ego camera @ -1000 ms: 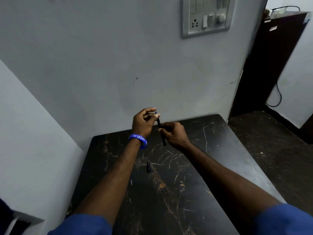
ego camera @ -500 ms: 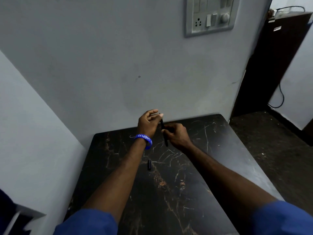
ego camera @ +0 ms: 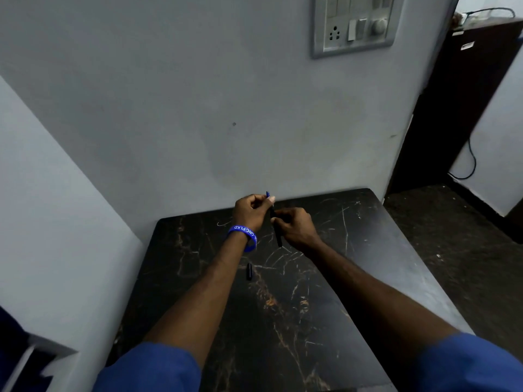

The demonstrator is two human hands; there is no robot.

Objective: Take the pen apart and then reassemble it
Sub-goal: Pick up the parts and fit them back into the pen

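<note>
A slim black pen barrel (ego camera: 278, 236) hangs almost upright above the far part of the black marble table (ego camera: 311, 306). My right hand (ego camera: 294, 226) grips the barrel around its upper middle. My left hand (ego camera: 250, 210), with a blue wristband, pinches the pen's top end, where a small blue tip (ego camera: 267, 194) sticks out above my fingers. The two hands touch around the pen. A short black pen cap (ego camera: 249, 271) lies loose on the table below my left wrist.
The table stands in a corner against a pale wall, with a switch panel (ego camera: 353, 24) high on the wall. A dark cabinet (ego camera: 467, 94) with a cable stands at the right, past the table's right edge, over a dark floor.
Both hands have shifted slightly; my left fingers have closed tighter on the pen's top and a blue tip now shows above them. The cap has stayed where it was.
</note>
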